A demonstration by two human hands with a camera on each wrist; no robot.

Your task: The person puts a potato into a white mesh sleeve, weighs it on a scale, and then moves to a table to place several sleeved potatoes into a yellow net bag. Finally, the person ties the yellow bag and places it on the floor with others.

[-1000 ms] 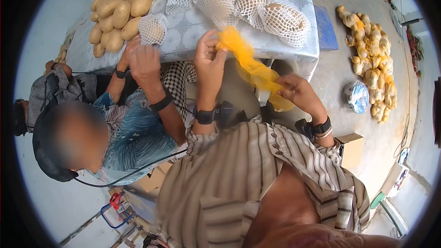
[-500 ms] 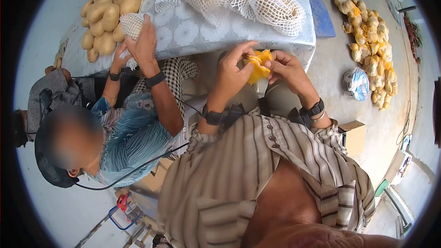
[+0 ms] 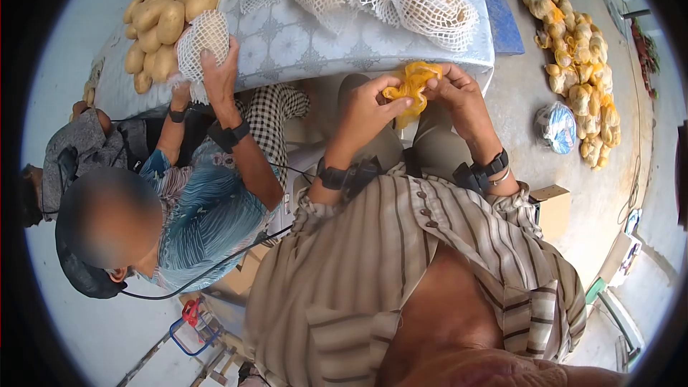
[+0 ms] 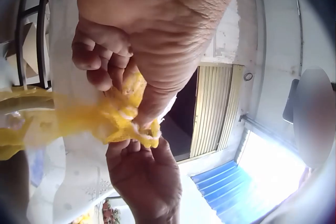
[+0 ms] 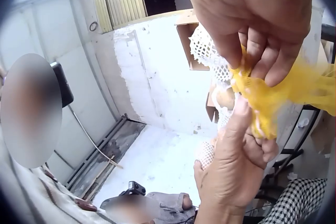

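Observation:
A yellow mesh bag (image 3: 416,84), thin and bunched up, is stretched between my two hands just off the table's front edge. My left hand (image 3: 360,111) pinches one side of its gathered rim between thumb and fingers. The other side is pinched by my right hand (image 3: 464,99). In the left wrist view the yellow mesh (image 4: 118,116) trails off loosely to the left, and the fingers of both hands meet close together at its bunched end. On the table above lie several potatoes in white foam nets (image 3: 436,14).
A pile of bare potatoes (image 3: 159,21) lies on the patterned tablecloth (image 3: 308,54) at left. Beside me a seated person (image 3: 208,201) holds a foam-netted potato (image 3: 203,43). On the floor at right are filled yellow net bags (image 3: 584,79) and a plastic-wrapped roll (image 3: 555,129).
The yellow mesh bag was stretched long between my hands, then bunched as they drew together below the table edge. Now its rim is spread slightly. The neighbour has lifted a netted potato.

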